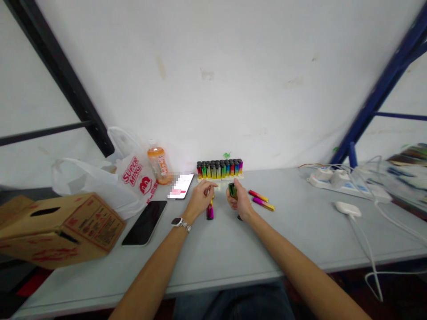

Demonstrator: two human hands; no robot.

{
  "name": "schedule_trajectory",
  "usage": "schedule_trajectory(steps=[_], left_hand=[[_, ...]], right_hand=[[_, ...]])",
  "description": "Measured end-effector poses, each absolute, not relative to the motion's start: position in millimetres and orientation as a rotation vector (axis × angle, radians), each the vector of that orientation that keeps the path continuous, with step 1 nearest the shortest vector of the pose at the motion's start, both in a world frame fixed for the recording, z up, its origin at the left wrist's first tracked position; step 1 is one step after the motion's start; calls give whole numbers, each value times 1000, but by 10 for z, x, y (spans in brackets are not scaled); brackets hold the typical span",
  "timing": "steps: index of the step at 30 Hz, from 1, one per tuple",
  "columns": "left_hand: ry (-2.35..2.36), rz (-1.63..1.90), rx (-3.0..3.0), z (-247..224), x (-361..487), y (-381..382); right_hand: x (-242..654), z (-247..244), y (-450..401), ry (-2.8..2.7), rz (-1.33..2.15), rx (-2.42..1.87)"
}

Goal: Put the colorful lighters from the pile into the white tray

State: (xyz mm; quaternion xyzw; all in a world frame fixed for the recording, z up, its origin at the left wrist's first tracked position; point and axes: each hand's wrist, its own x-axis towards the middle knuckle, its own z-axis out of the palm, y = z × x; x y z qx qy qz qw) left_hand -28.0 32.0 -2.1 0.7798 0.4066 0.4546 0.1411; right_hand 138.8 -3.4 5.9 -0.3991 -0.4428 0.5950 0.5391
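Note:
My right hand (240, 202) is wrapped round a green, shiny lighter (232, 190), thumb uppermost. My left hand (201, 196), with a watch on its wrist, is closed, thumb and fingertips pinched together; what they hold, if anything, I cannot make out. Just under those fingertips is a purple and yellow lighter (210, 211), its upper end partly hidden by the hand. Beyond both hands, a rack (220, 179) holds several upright lighters (218, 169) in mixed metallic colours with black tops. Right of my right hand lie a red and yellow lighter casing (258, 196) and a purple and yellow lighter casing (263, 204).
On the left are a cardboard box (90, 222), a white plastic bag (106, 184), an orange drink bottle (159, 164), a dark phone (145, 223) and a lit phone (182, 186). A power strip (348, 186) and a white charger (348, 209) with cables lie right.

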Motion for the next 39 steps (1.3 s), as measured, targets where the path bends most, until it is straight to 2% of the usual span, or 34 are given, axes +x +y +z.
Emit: schedule_trajectory(steps=[11,22,34,39], left_hand=[[1168,1278,2271,-72,-239,325],[1161,1266,2267,-70,-236,317],[1163,1262,2267,-93,-240,333],[1155,1278,2191,-62,-214,298]], right_hand=[[1359,56,-17,-1063,1185,-1070],[1373,22,-27,-943,1440,-977],[1362,16,-30,-1175,1151,-1069],[1346,-19,-4,-1106,1249,-1084]])
